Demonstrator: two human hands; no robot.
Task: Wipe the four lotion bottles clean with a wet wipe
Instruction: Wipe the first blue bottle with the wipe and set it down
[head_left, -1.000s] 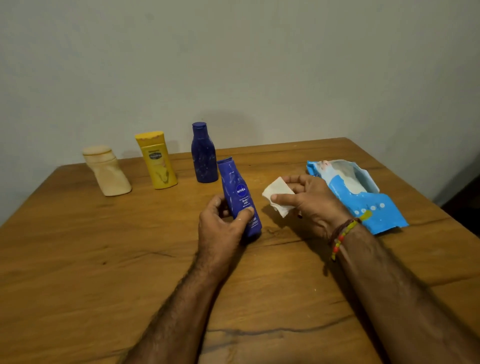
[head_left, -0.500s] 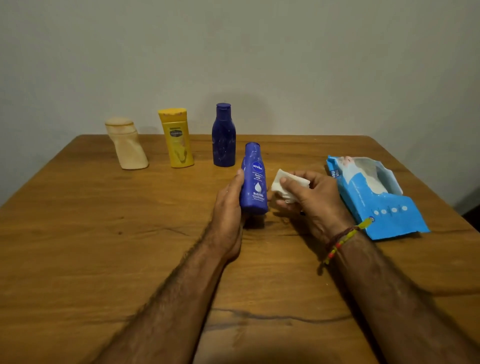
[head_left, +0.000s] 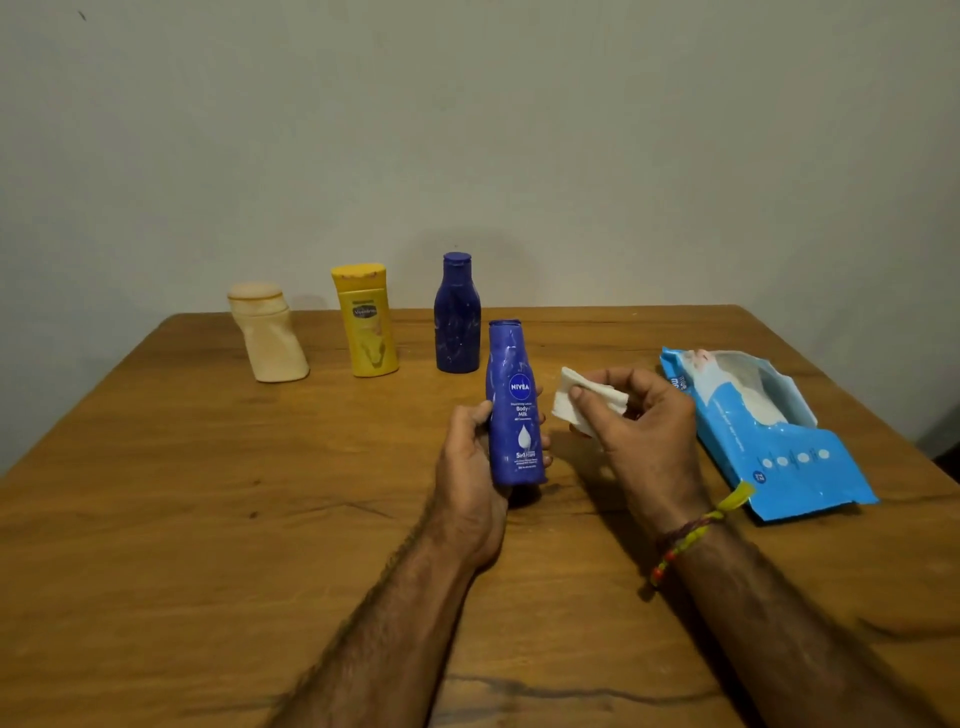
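The left hand (head_left: 470, 462) wraps its grip around the lower body of the blue bottle (head_left: 515, 405), held upright just above the tabletop (head_left: 208, 519). The right hand (head_left: 641, 415) pinches a folded wet wipe (head_left: 584, 400) just beside it, not touching. The bottle looks light, stiff and smooth, likely slippery once damp, so holding low leaves the cap and shoulders free. Three more bottles (head_left: 366, 322) stand behind; the wipe pack (head_left: 779, 441) lies right.

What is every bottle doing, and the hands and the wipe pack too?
Nivea bottle: upright, gripped by left hand.
Wet wipe: folded, pinched by right hand.
Dark blue bottle: standing, capped.
Yellow bottle: standing, capped.
Cream bottle: standing, leaning.
Wipe pack: lying flat, open.
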